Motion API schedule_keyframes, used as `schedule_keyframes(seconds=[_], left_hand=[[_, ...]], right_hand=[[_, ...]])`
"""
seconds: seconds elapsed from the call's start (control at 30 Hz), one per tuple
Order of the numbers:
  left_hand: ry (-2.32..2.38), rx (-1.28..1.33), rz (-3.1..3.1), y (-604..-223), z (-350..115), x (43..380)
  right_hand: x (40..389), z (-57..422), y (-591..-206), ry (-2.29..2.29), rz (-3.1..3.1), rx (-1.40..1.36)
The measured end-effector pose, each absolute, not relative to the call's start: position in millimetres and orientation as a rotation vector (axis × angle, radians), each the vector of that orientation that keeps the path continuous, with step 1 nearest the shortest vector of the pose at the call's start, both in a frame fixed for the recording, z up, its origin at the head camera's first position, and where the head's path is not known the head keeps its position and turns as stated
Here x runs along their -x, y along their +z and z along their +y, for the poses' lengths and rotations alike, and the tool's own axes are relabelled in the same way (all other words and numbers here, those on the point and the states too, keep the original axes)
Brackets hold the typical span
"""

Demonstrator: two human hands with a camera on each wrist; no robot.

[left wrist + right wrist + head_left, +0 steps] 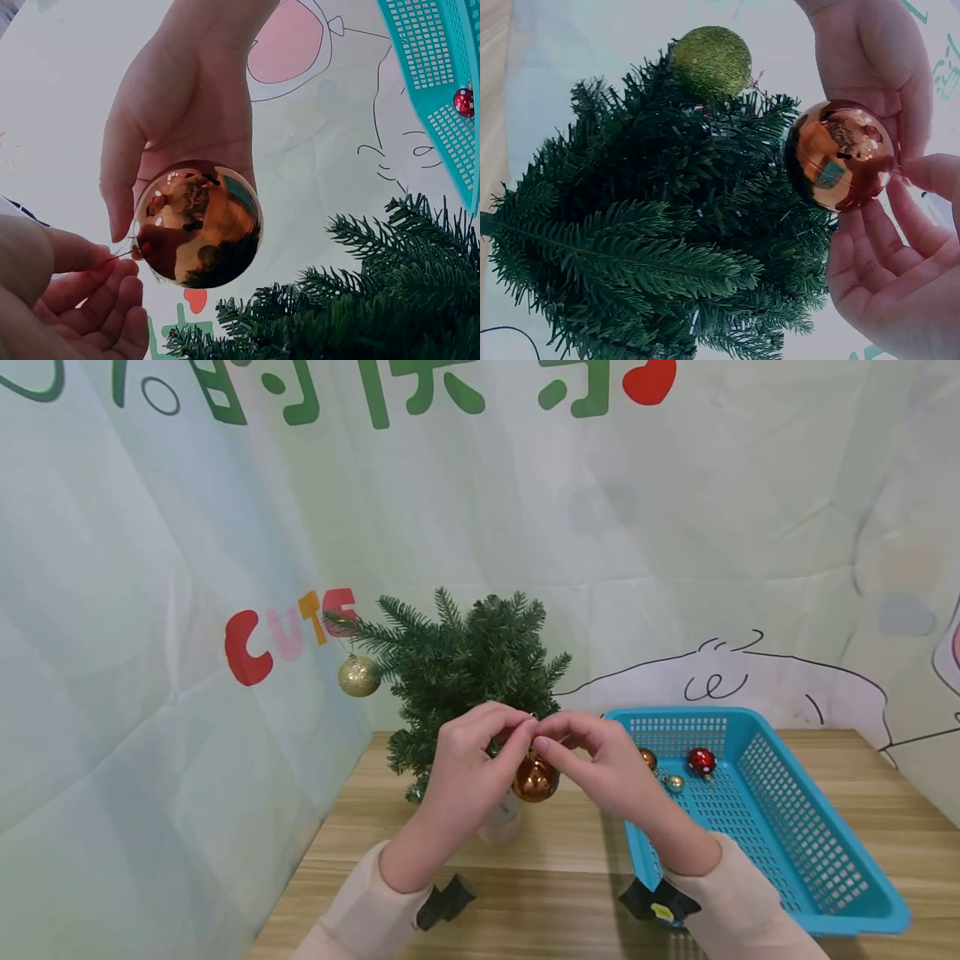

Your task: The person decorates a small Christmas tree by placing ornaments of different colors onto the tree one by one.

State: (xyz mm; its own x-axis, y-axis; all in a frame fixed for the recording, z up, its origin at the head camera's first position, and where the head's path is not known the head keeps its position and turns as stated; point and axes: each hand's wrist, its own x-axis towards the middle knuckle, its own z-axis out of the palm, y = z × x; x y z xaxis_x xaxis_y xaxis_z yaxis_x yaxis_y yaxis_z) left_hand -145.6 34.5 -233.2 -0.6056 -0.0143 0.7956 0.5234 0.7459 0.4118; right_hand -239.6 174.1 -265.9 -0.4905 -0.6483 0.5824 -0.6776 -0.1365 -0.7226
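Observation:
A shiny copper Christmas ball hangs below the fingertips of both hands, in front of the small artificial Christmas tree. Thumb and fingers of the left hand pinch the thin hanging loop at its cap, as the left wrist view shows. My right hand meets it there, its thumb and forefinger pinching at the cap. In the right wrist view the copper ball is close to the branches. A glittery gold ball hangs from a left branch of the tree.
A blue plastic basket stands on the wooden table at the right. Inside lie a red ball with white dots, a small gold ball and a brownish ball. Printed cloth hangs behind and at the left.

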Motion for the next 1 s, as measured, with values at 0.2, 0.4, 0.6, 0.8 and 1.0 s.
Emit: schedule_keyframes(seconds=[0.2, 0.4, 0.6, 0.8, 1.0], left_hand=[[-0.794, 0.344, -2.110, -229.3, 30.3, 146.7], [-0.774, 0.264, -2.157, -224.2, 25.1, 147.6], [-0.812, 0.150, -2.207, -217.1, 19.4, 148.6], [-0.864, 0.057, -2.244, -206.5, 16.6, 153.2], [-0.820, 0.016, -2.244, -199.2, 13.8, 160.6]], right_hand=[[243.6, 173.7, -256.7, 1.752, -2.096, -1.521], [248.6, 173.2, -249.6, 1.778, -2.147, -1.486], [257.3, 168.6, -245.4, 1.772, -2.167, -1.475], [266.0, 159.3, -237.2, 1.821, -2.189, -1.421], [274.1, 152.6, -228.5, 1.827, -2.232, -1.371]])
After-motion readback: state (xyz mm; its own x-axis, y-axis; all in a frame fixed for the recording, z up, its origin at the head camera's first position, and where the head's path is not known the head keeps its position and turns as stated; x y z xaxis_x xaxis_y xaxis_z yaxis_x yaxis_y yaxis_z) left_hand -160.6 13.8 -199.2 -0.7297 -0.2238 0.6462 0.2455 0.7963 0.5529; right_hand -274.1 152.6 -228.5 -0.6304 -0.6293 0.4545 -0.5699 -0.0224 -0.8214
